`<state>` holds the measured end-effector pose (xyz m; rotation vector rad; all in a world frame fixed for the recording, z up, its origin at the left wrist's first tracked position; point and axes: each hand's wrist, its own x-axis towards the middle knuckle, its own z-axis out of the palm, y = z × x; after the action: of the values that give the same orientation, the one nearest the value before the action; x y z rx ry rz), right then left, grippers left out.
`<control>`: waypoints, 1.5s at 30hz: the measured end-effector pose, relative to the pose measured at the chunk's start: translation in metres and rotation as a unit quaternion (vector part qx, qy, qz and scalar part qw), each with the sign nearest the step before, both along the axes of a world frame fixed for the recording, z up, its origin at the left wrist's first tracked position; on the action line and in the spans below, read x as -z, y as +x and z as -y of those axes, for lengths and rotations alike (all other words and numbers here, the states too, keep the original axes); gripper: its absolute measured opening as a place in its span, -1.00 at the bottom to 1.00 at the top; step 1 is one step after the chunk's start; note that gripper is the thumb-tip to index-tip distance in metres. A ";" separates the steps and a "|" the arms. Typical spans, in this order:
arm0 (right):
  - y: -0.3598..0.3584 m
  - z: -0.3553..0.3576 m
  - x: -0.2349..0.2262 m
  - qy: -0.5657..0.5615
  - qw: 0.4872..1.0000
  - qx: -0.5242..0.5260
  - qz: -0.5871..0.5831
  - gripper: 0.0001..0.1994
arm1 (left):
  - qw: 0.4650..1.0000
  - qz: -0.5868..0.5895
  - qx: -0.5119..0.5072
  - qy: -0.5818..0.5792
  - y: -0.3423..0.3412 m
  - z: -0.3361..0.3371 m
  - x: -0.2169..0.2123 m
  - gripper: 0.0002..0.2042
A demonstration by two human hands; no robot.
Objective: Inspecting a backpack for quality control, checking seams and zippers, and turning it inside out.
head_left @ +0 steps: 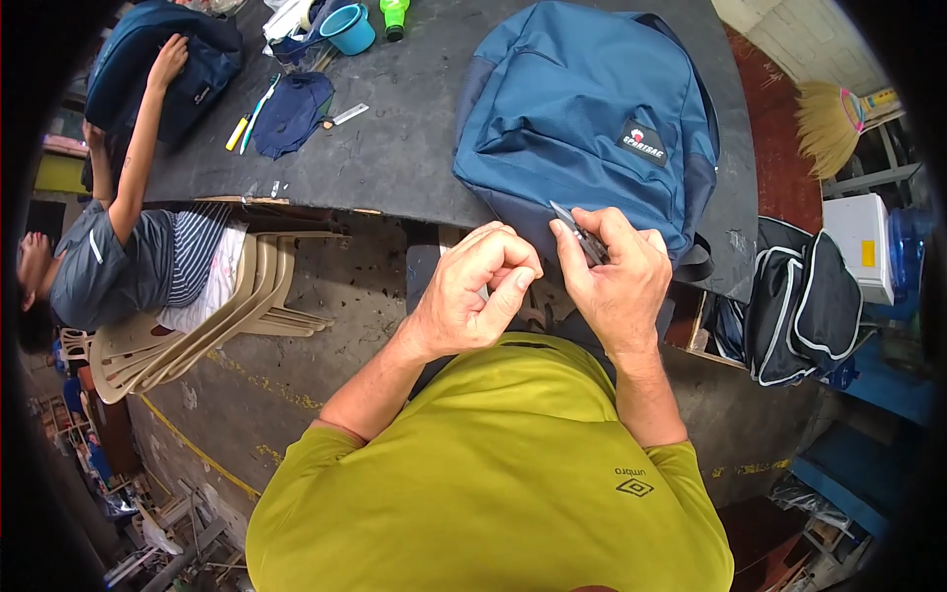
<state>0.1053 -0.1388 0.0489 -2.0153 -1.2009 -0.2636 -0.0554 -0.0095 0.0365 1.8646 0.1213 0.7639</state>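
Note:
A blue backpack [582,118] lies on the dark table in front of me, its front pocket and dark side panels toward me. Just off its near edge, my right hand [621,276] is closed around what look like small dark thread snips [590,245], their pointed tip toward the bag. Beside it on the left, my left hand [473,286] is pinched shut, thumb against the curled fingers. Whatever it may hold is too small to make out. The two hands are apart, above my lap.
At the left, a person [118,247] on stacked beige plastic chairs [247,306] handles another dark blue backpack [168,74]. The black table [395,163] holds dark cloth [293,113], a light-blue cup [347,30], pens and a short ruler [350,113]. A black bag [804,306] sits at right.

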 end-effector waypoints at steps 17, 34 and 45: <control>-0.003 -0.002 -0.003 -0.004 1.000 -0.003 0.005 -0.77 | 0.999 0.000 -0.014 -0.051 0.002 0.004 0.003 -0.93; 0.010 0.004 0.003 0.015 0.998 -0.035 0.049 -0.64 | 0.976 0.150 -0.141 0.074 -0.024 -0.029 -0.027 -0.92; 0.035 0.008 0.018 -0.019 0.991 -0.087 0.099 -0.80 | 0.791 0.254 -0.547 0.099 -0.105 -0.122 -0.038 -0.67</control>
<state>0.1407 -0.1471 0.0311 -1.9367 -1.5078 -0.3633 -0.1607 0.1129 0.0746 1.5882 0.8503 2.1134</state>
